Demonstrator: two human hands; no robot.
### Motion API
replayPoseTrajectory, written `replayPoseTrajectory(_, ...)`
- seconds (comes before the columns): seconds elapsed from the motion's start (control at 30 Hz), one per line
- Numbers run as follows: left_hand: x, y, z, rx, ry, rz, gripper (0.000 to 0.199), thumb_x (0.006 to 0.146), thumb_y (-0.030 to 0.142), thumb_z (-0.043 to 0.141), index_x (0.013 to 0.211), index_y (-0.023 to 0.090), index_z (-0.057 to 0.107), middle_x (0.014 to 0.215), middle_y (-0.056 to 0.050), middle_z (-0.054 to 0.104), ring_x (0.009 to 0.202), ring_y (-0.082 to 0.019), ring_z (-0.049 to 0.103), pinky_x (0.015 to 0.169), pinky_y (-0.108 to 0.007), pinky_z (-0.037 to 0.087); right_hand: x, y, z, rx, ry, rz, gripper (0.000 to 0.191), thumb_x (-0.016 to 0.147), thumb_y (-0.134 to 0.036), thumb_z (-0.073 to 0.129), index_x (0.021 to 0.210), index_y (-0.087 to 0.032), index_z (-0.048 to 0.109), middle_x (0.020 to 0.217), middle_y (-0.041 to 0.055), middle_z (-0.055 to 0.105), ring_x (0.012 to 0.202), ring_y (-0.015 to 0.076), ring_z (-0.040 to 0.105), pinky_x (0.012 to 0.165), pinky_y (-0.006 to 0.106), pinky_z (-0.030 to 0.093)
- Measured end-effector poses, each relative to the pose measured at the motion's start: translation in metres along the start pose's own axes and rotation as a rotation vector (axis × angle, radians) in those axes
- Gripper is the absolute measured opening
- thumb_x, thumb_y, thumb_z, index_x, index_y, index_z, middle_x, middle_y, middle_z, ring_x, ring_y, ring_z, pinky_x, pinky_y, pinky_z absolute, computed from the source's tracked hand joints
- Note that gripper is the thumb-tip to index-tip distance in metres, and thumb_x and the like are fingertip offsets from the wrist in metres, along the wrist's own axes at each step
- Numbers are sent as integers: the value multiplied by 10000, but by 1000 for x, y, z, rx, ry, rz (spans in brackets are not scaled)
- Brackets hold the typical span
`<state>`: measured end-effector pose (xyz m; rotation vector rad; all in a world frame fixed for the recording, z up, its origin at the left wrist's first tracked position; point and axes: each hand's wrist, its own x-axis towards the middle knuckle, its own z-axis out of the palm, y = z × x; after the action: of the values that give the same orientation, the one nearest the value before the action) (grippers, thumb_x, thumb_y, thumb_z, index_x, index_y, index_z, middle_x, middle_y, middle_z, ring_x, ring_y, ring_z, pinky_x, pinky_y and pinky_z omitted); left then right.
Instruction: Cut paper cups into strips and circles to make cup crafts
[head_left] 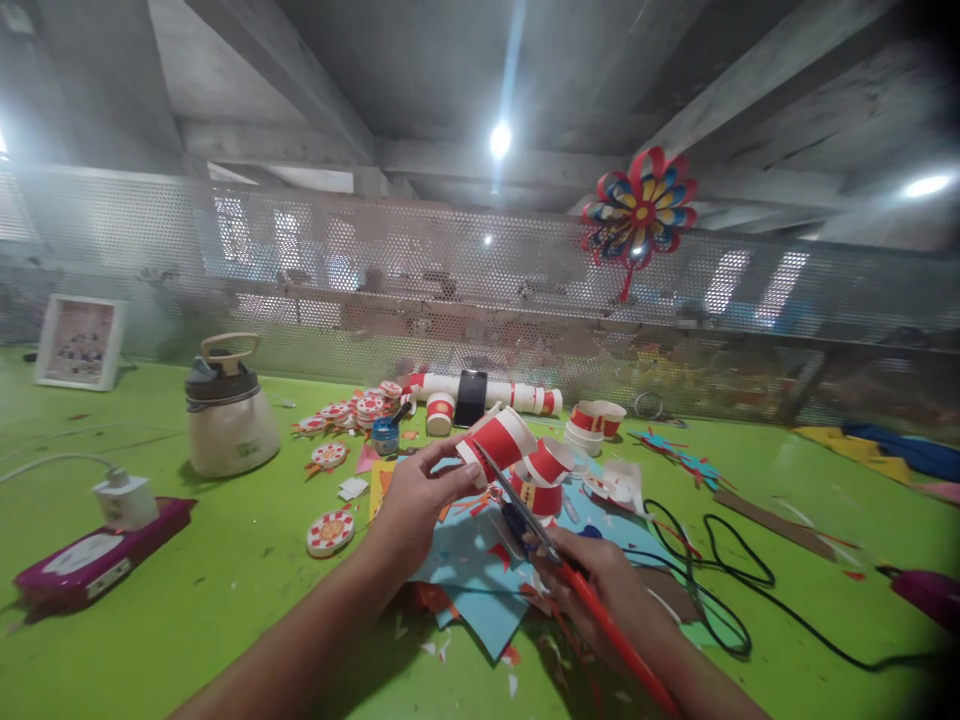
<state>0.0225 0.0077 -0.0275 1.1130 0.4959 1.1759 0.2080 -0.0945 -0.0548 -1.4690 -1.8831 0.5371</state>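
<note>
"What do we have nearest to us?"

"Our forearms (315,630), both cut off by the lower edge. Our right hand (589,570) is curled round the red-handled scissors (534,522); our fingers cover part of the grip, so we can't see how they sit in it."

"And our left hand (424,490)?"

"Thumb and fingers are pinched closed on the left end of a red-and-white paper cup (504,443). We hold it tilted above the green table (202,600), ahead of us. The blades reach up to it, but we can't tell whether they bite."

"What's underneath?"

"Blue paper (487,610), partly hidden by our hands, with scraps about it. To the right a black cable (739,575) loops, and a magenta object (926,595) fades into the dark edge."

"A bit further?"

"More cups (551,462) overlap behind ours, so we can't count them surely. On the left we have patterned discs (330,533), some heaped over others, a blue jar (385,436) and a pale bottle (232,430), its label too blurred to read. A dark slab (471,398) hides the middle of a long white-and-red tube (517,396)."

"And furthest?"

"A perforated screen (450,260) veils whatever lies beyond. We can't make out how the petalled flower (641,213) is fixed there."
</note>
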Motion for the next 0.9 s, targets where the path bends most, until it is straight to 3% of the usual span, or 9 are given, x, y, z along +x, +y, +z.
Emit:
replayPoseTrajectory(0.27,2,-1,-1,-90,29,-5,387,648,247,806,986,126,660,880,-108,678,795,-216,655,759,-358,510,0,-3,-1,-50,27,-19,190,837,-282,484,891,-159,619,653,-7,512,602,152,501,575,241,497)
replayPoseTrajectory(0.47,2,-3,0,-25,34,10,399,650,257,805,1001,126,669,840,-102,697,774,-207,651,766,-367,512,2,0,3,16,67,13,198,847,-313,483,842,-158,606,680,-3,520,600,139,481,552,224,493)
replayPoseTrajectory(0.7,0,-2,0,-23,22,7,417,619,239,816,997,131,679,888,-116,722,799,-229,668,783,-388,520,2,-2,-6,-58,-13,-40,225,842,-310,467,890,-154,622,669,4,580,600,157,535,553,229,462)
replayPoseTrajectory(0.9,1,-4,-1,30,39,0,467,642,265,800,1066,130,659,877,-100,697,808,-219,648,804,-388,508,1,1,-3,-67,13,-6,207,859,-311,457,805,-167,595,633,-4,560,574,152,521,532,230,427)
